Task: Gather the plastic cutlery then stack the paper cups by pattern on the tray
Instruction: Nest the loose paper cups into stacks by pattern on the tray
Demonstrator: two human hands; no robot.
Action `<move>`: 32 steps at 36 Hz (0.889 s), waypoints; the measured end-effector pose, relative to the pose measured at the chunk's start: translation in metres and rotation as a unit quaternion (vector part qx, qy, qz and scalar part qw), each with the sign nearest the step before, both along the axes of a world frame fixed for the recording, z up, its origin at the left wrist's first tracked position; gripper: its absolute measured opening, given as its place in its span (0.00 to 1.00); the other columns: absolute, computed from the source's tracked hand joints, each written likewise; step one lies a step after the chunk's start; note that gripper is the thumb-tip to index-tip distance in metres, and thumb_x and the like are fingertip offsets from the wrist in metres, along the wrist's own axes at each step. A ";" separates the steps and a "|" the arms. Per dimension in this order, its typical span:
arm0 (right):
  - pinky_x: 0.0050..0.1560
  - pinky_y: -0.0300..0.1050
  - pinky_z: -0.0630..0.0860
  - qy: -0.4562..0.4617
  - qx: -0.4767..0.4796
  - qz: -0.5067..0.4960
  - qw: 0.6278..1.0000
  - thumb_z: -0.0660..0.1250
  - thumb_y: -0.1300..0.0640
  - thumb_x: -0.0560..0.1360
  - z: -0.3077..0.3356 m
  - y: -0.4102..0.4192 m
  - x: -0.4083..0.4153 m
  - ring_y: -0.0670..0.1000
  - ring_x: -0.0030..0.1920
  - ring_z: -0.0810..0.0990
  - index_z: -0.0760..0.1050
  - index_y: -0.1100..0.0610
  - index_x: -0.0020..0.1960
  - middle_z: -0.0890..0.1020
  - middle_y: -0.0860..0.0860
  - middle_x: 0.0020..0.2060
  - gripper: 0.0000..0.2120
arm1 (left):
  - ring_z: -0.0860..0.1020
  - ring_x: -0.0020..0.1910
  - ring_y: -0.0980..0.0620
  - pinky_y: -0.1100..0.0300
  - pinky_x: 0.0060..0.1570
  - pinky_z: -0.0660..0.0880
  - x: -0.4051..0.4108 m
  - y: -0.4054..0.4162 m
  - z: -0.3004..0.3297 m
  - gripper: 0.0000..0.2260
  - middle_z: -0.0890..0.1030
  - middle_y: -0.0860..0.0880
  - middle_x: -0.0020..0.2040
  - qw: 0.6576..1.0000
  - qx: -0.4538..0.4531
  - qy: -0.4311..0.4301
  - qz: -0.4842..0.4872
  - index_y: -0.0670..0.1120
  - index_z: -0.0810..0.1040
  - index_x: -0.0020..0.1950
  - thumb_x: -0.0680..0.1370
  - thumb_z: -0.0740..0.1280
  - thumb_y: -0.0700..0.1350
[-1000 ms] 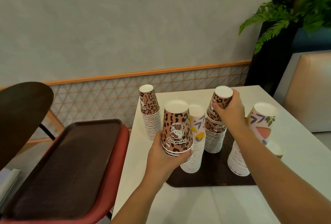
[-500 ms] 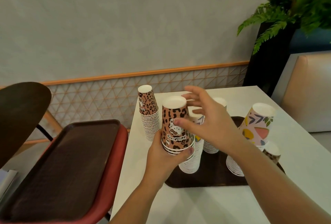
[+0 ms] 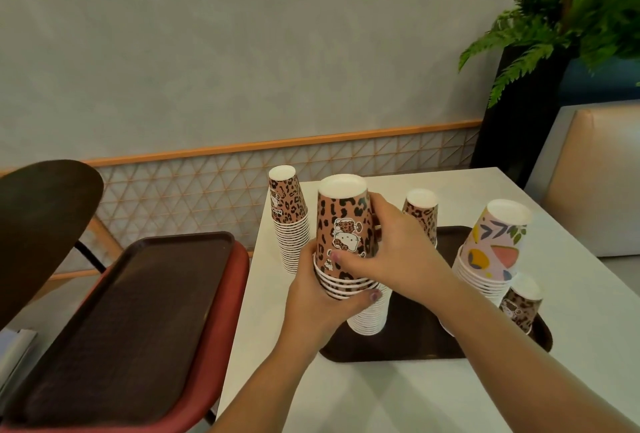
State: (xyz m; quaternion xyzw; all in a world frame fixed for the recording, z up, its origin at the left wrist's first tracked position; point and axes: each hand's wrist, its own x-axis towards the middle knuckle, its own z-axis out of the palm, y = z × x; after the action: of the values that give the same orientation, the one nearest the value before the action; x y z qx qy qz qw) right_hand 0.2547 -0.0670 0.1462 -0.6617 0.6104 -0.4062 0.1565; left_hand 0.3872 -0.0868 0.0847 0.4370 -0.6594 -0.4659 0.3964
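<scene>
Head view, the only one supplied. Both hands are on a short nested stack of leopard-print cups [image 3: 344, 238], held above the near left corner of the brown tray [image 3: 415, 346] on the white tabletop [image 3: 398, 398]. The left hand [image 3: 320, 301] grips the stack from below, fingers curled round the lower rims. The right hand [image 3: 391, 252] grasps the uppermost cup from the side, thumb across the printed face.

On the tray: a tall stack directly behind the held cups [image 3: 372, 318], pattern hidden by the hands; a leopard-print stack [image 3: 420, 214] toward the far side; a floral-pattern stack [image 3: 491, 252] at the right; and a single leopard-print cup [image 3: 521, 304] standing alone at the near right corner, just beside the floral stack.

Off the tray: a tall leopard-print stack [image 3: 289, 221] stands on the tabletop, left of the tray.

No plastic cutlery is in view; whether that stage is finished cannot be confirmed from this view.

Assessment: sorting by pattern is well advanced but incomplete. Leopard-print cups are spread over at least four places, namely the held stack, the far stack, the off-tray stack and the lone cup. These appear to need merging, with the off-tray stack brought onto the tray.

A second brown tray [image 3: 131, 322] lies on a red chair [image 3: 228, 328] at the left.
</scene>
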 end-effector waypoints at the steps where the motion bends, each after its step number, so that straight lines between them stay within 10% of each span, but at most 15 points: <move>1: 0.56 0.39 0.73 -0.004 -0.007 -0.004 1.000 0.74 0.45 0.63 0.000 0.000 0.000 0.44 0.56 0.76 0.66 0.51 0.64 0.78 0.45 0.56 0.33 | 0.77 0.58 0.59 0.60 0.57 0.77 0.000 0.000 0.000 0.39 0.77 0.59 0.59 1.000 -0.003 -0.001 -0.003 0.54 0.66 0.66 0.60 0.81 0.43; 14: 0.44 0.29 0.75 -0.210 -0.153 -0.148 0.954 0.72 0.51 0.69 0.046 -0.025 -0.056 0.33 0.46 0.76 0.69 0.53 0.58 0.77 0.38 0.47 0.21 | 0.74 0.57 0.64 0.73 0.48 0.74 0.005 0.001 -0.001 0.36 0.74 0.63 0.58 0.999 -0.015 -0.046 -0.005 0.57 0.66 0.63 0.61 0.80 0.48; 32: 0.60 0.46 0.69 -0.044 -0.119 -0.283 0.951 0.74 0.53 0.68 -0.037 -0.070 -0.095 0.56 0.63 0.72 0.63 0.61 0.69 0.73 0.58 0.63 0.35 | 0.76 0.57 0.59 0.64 0.54 0.77 0.004 -0.002 -0.005 0.35 0.77 0.58 0.58 0.999 -0.011 -0.034 0.010 0.52 0.69 0.64 0.61 0.80 0.50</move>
State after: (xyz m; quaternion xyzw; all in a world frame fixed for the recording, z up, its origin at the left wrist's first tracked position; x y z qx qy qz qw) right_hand 0.1595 -0.1373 0.1093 -0.4573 0.7124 -0.5319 -0.0179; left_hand 0.3910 -0.0890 0.0793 0.4546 -0.6731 -0.4399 0.3831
